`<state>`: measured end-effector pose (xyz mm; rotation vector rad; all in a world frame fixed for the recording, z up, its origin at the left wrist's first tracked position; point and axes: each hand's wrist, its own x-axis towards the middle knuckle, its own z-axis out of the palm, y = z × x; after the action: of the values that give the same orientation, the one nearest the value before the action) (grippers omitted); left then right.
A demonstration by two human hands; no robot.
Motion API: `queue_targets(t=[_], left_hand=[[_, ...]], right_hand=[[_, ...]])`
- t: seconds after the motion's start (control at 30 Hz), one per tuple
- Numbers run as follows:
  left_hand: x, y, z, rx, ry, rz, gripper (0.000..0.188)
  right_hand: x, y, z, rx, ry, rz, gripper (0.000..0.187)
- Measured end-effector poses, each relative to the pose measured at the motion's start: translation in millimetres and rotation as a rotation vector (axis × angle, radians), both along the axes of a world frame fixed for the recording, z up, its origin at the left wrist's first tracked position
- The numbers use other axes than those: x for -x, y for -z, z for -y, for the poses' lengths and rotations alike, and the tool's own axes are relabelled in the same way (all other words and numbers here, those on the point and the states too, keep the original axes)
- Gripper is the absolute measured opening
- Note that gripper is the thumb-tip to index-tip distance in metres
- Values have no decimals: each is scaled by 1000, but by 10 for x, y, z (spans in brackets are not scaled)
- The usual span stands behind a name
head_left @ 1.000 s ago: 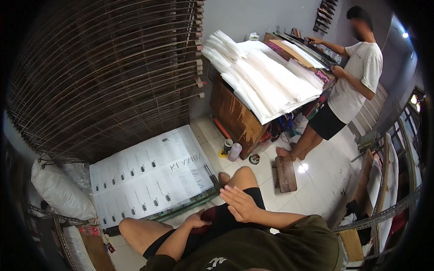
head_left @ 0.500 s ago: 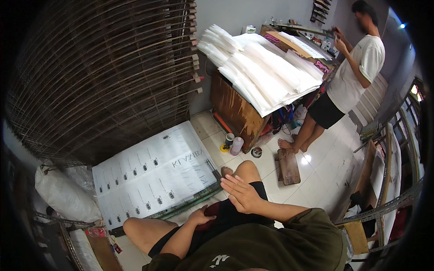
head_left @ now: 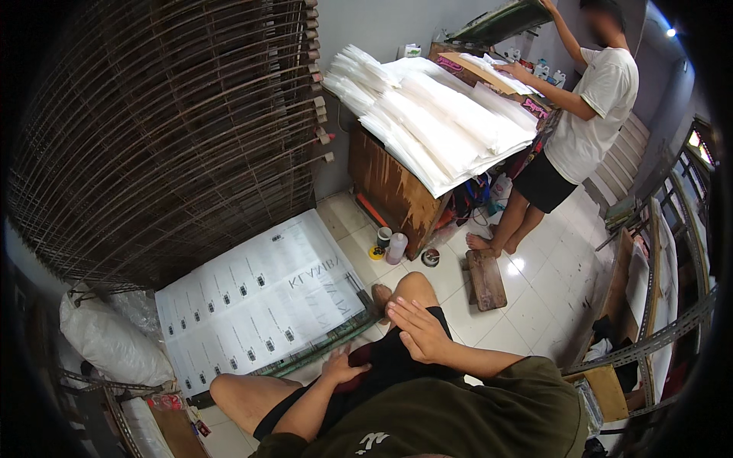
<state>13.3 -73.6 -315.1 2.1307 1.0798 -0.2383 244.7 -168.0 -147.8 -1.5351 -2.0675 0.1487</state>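
Note:
My right hand rests over my dark shorts near my right knee, its fingers stretched out and holding nothing. Lower and to the left, my left hand lies against my shorts by the inner thigh, fingers apart and holding nothing. Just beyond my knees, white sheets printed with rows of small black marks and large letters lie flat on a low rack with a green metal edge. Neither hand touches the sheets.
A tall wire drying rack stands behind the sheets. White sheets are heaped on a worn wooden cabinet. Bottles and cups and a small wooden stool stand on the tiles. A co-worker holds up a green framed panel.
The co-worker has raised and tilted the framed panel with one hand and lowered the other to the table. My hands have barely moved; my view has shifted slightly.

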Motion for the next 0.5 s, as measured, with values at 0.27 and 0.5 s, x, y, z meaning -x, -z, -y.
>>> queue_targets(t=[0.27, 0.5], left_hand=[[13, -2, -47, 412, -36, 138, 115], [158, 112, -112, 250, -57, 171, 100]], right_hand=[[-1703, 458, -497, 159, 449, -341, 50], [-3506, -1960, -1427, -697, 375, -1802, 95]])
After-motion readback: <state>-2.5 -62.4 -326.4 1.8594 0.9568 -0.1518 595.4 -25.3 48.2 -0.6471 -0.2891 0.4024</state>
